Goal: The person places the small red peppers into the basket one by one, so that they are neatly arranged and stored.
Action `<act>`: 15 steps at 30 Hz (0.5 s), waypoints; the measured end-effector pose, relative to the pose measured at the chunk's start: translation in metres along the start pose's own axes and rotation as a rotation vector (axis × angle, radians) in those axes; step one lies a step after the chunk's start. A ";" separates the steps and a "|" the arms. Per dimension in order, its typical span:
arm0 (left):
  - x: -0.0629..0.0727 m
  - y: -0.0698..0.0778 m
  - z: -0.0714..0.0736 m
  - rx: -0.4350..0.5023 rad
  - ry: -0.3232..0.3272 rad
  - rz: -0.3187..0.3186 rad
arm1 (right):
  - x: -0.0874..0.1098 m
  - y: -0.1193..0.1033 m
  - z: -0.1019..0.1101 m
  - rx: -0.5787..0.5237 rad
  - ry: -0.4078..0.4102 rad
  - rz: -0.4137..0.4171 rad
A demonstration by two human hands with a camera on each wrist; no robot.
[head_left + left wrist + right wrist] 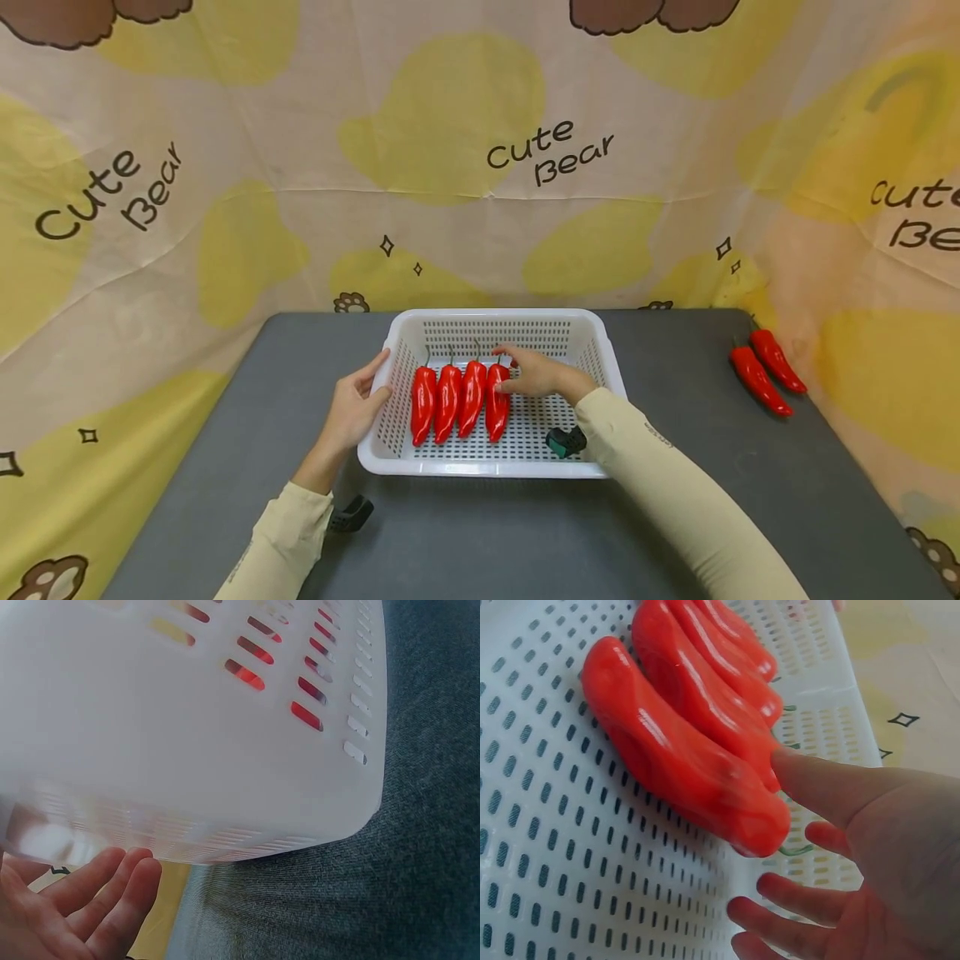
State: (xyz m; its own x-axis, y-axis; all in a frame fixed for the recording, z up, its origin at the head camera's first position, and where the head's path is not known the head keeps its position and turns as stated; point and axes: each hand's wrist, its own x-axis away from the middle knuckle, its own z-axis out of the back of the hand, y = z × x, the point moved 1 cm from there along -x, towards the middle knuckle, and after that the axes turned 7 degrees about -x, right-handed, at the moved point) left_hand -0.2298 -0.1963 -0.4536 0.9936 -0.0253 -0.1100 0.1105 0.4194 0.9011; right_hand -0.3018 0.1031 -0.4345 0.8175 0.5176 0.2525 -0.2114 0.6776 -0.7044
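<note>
A white plastic basket (491,468) with slotted walls stands on the table. Inside it, several red chili peppers (447,404) lie side by side, stems toward the far wall. My left hand (351,410) holds the basket's left rim; in the left wrist view its fingers (139,889) lie against the outer wall. Over the rightmost pepper (497,408) in the row is my right hand (534,372), near the stem end. In the right wrist view its thumb (817,780) reaches beside that pepper (682,761), and the other fingers are spread apart below, not closed round it.
Two more red peppers (759,382) lie on the dark grey table (697,450) at the far right. A patterned cloth (450,167) hangs behind and along both sides. Black wrist devices (351,514) sit at both cuffs.
</note>
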 end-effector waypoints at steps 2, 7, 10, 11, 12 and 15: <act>0.000 0.000 0.000 0.001 -0.001 -0.001 | 0.000 0.000 0.001 0.001 0.019 0.017; -0.001 0.000 0.001 -0.016 -0.004 -0.001 | 0.001 -0.005 0.007 0.004 0.084 0.082; -0.001 0.000 0.002 -0.025 0.011 -0.017 | 0.002 -0.011 0.012 0.018 0.129 0.128; -0.001 -0.001 0.002 -0.026 0.016 -0.021 | 0.003 -0.013 0.014 0.027 0.141 0.139; -0.001 -0.001 0.002 -0.028 0.019 -0.023 | 0.005 -0.015 0.017 0.031 0.150 0.146; -0.001 -0.001 0.002 -0.023 0.013 -0.023 | 0.011 -0.020 0.024 0.024 0.161 0.167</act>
State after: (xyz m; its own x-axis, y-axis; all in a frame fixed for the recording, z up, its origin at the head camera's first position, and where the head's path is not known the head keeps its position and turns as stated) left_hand -0.2309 -0.1987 -0.4536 0.9904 -0.0232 -0.1366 0.1328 0.4394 0.8884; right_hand -0.3010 0.1075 -0.4016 0.8448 0.5346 0.0232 -0.3619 0.6027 -0.7112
